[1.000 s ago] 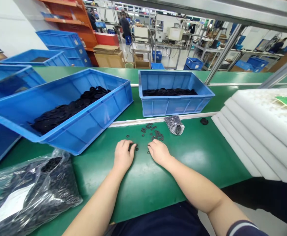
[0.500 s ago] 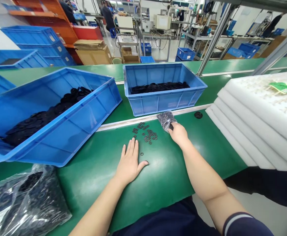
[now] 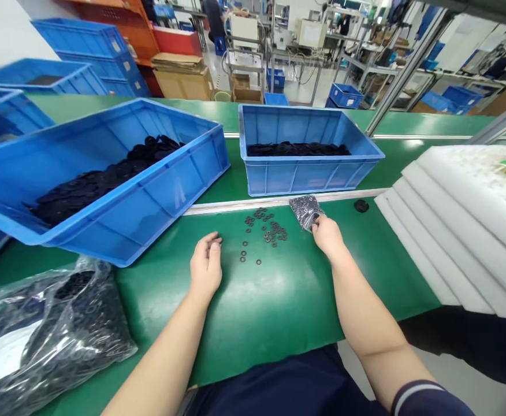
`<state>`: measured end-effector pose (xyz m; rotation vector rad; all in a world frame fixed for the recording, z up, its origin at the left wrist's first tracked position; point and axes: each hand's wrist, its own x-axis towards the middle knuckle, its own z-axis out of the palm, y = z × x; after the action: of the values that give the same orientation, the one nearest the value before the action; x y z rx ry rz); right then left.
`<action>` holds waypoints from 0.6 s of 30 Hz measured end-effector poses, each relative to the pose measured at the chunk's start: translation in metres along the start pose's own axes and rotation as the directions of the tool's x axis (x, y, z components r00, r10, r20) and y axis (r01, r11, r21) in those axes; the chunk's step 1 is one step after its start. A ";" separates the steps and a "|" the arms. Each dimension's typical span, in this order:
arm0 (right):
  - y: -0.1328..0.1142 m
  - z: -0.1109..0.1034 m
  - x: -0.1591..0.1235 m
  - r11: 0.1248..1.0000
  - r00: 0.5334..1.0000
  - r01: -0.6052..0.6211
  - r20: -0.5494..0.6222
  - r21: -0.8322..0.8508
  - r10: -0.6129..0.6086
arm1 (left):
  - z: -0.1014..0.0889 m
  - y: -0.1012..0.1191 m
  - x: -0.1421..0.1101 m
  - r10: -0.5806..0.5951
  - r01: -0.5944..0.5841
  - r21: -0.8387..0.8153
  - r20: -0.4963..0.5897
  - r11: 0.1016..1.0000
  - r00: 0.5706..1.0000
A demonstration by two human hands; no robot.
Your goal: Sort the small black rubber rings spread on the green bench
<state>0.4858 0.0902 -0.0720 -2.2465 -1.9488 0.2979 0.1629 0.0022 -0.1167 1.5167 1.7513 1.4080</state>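
Rings (image 3: 274,231): small, dark grey to black, flat, round, each with an open centre; a loose scatter lying on my green counter (image 3: 270,312), thickest toward the pale strip (image 3: 235,205), with a few strays nearer me.

Small bag (image 3: 304,208): clear plastic, packed with like dark pieces, lying right of the scatter, mouth toward me.

My right hand (image 3: 327,236): at the bag's mouth, fingertips partly hidden there; I cannot tell whether the fingers are clamped on anything.

My left hand (image 3: 206,263): left of the rings and well apart from most of them; fingers loosely bent, thumb a little apart from them.

Large bag (image 3: 88,323): clear, glossy, crumpled, full of black pieces, at my far left; a white sheet (image 3: 8,352) shows on it, any print too blurred to read.

Left bin (image 3: 179,190) and right bin (image 3: 313,176): blue, ribbed, both holding black discs.

Single black disc (image 3: 361,205): on the counter, beside the stacked white foam (image 3: 443,242).

Rear stacked bins (image 3: 84,37): blue, with small pale labels (image 3: 115,45), too small to read.
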 end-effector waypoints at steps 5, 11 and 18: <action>0.005 -0.002 -0.003 0.999 1.000 0.016 -0.018 0.037 -0.016 | -0.001 0.016 -0.010 0.164 -0.162 0.100 -0.015 0.982 0.986; 0.006 0.003 0.007 0.997 0.999 0.028 -0.033 0.073 -0.026 | -0.006 0.016 -0.010 0.095 -0.092 0.128 -0.019 0.988 0.995; -0.001 0.000 0.015 0.998 0.999 0.043 0.002 0.044 -0.043 | -0.004 0.003 -0.004 -0.002 0.005 0.101 -0.033 0.995 0.999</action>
<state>0.4874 0.1048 -0.0723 -2.1756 -1.9689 0.3357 0.1620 -0.0032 -0.1138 1.5493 1.8697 1.3685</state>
